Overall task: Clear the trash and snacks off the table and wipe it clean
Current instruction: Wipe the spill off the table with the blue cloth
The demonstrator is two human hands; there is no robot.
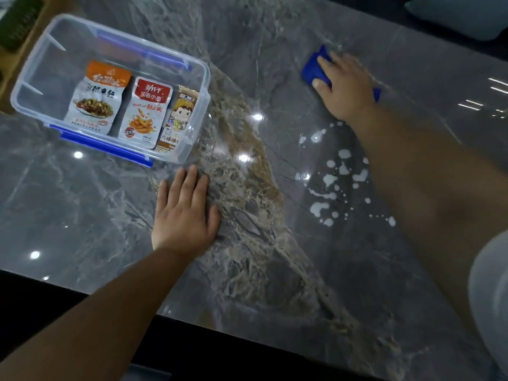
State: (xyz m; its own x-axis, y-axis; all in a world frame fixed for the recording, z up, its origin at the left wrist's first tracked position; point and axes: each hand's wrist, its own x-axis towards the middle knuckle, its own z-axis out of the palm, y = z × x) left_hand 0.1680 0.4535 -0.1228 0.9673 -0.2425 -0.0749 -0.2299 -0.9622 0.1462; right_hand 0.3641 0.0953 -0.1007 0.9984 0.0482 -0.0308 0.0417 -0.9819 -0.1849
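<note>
My right hand presses a blue cloth flat on the grey marble table at the far right; the cloth shows at both sides of the hand. White liquid splatter lies on the table nearer to me, beside my right forearm. My left hand rests flat on the table, fingers spread, holding nothing, just in front of a clear plastic box with blue clips. Inside the box lie three snack packets: orange, red and brown.
The table's near edge runs dark along the bottom. A wooden tray with something green sits at the far left corner. A teal cushion lies beyond the table's far right edge.
</note>
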